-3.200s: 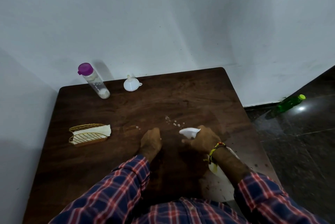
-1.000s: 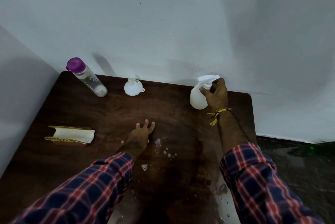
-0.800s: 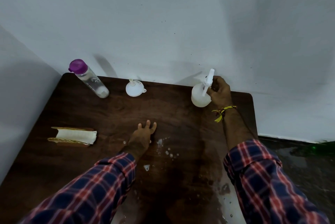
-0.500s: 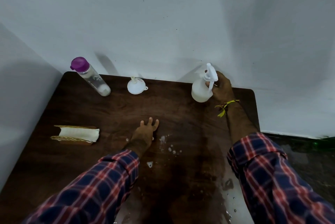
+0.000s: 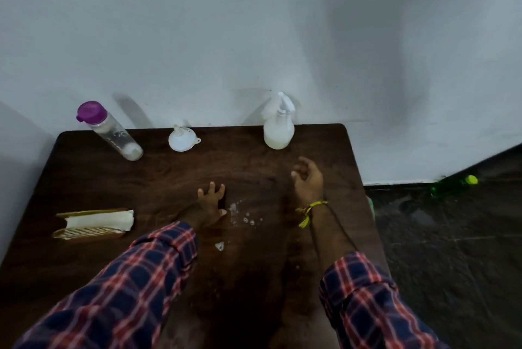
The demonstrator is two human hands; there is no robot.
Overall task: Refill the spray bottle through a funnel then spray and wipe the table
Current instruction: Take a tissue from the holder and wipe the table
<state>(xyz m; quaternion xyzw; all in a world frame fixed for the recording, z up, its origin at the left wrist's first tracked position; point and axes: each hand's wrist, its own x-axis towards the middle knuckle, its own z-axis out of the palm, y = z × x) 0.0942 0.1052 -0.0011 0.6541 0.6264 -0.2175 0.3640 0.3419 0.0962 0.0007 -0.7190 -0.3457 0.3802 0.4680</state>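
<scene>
From here I see the purple-capped bottle [image 5: 110, 131] leaning at the back left of the bench [image 5: 169, 173], the white funnel [image 5: 181, 139] beside it, and a gold holder with paper napkins [image 5: 93, 224] near the left edge. A green bottle [image 5: 452, 184] lies on the floor to the right. Droplets [image 5: 247, 218] dot the wood between my hands. Half a second ago my right hand gripped the spray bottle [image 5: 278, 128]; now the bottle stands alone at the back edge, well apart from it. My right hand [image 5: 308, 182] hovers with loosely curled grip, holding nothing. My left hand [image 5: 210, 204] lies flat, fingers spread on the bench.
</scene>
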